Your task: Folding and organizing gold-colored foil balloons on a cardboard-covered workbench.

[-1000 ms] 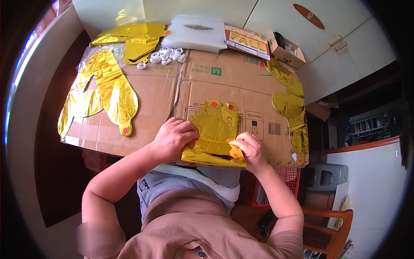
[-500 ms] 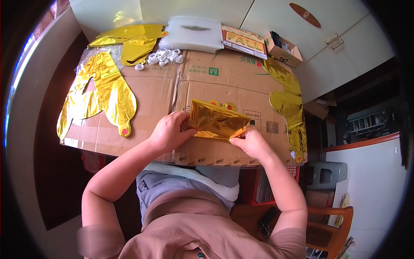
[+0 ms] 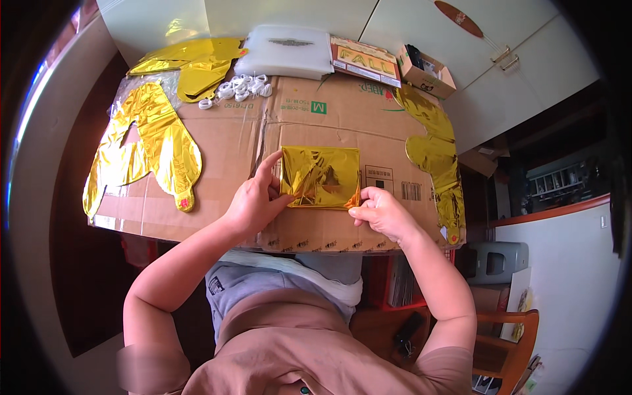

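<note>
A gold foil balloon (image 3: 320,176), folded into a shiny, nearly square packet, is between my two hands above the cardboard. My left hand (image 3: 253,203) grips its left side, thumb at the lower left corner and forefinger stretched up along the edge. Thumb and fingers of my right hand (image 3: 383,214) pinch the lower right corner. On the left lies a flat, unfolded gold foil balloon (image 3: 155,135) with a red-marked tab. Another gold foil balloon (image 3: 438,158) lies along the right edge.
Flattened cardboard (image 3: 224,158) covers the table. Along its back are more gold foil (image 3: 197,66), coils of white string (image 3: 243,87), a stack of clear plastic bags (image 3: 283,56), a flat printed package (image 3: 364,60) and a small open box (image 3: 428,74). A wooden chair (image 3: 507,355) stands at lower right.
The folded balloon has turned from a narrow, tilted strip into a flatter, squarer packet. Its red-marked tabs no longer show. My right hand has shifted slightly, still pinching the corner.
</note>
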Available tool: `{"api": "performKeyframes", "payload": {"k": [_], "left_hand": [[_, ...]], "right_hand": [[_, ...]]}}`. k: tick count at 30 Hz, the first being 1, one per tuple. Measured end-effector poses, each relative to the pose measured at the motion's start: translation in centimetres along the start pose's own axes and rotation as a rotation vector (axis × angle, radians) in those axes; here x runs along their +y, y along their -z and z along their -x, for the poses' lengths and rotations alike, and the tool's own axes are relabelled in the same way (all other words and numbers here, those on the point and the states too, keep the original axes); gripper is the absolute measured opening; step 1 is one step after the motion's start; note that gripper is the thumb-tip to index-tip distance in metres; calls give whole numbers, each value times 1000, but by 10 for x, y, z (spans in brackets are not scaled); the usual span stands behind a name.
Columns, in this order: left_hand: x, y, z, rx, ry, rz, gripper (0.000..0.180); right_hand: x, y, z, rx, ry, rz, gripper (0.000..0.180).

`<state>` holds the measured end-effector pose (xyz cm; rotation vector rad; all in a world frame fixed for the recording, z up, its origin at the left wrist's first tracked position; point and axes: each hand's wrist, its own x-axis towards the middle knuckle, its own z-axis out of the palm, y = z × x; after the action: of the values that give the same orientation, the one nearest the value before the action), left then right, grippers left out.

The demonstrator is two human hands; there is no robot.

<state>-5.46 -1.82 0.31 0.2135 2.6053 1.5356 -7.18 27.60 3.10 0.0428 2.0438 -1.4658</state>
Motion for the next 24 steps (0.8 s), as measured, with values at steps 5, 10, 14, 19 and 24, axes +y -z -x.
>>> {"api": "performKeyframes", "payload": {"k": [5, 10, 14, 19, 24], "left_hand": [[-5, -3, 6, 26, -79, -10, 88], [-11, -5, 7, 38, -124, -27, 86], [-9, -4, 7, 29, -139, -29, 85], [-14, -5, 8, 45, -159, -45, 85], [-16, -7, 8, 54, -178, -21, 86]], "right_hand": [[6, 2, 1, 23, -8, -76, 15], [5, 8, 0, -48, -50, -85, 19], [4, 16, -2, -129, -78, -71, 17], [8, 4, -1, 69, 103, 83, 15], [21, 1, -7, 111, 124, 66, 19]]}}
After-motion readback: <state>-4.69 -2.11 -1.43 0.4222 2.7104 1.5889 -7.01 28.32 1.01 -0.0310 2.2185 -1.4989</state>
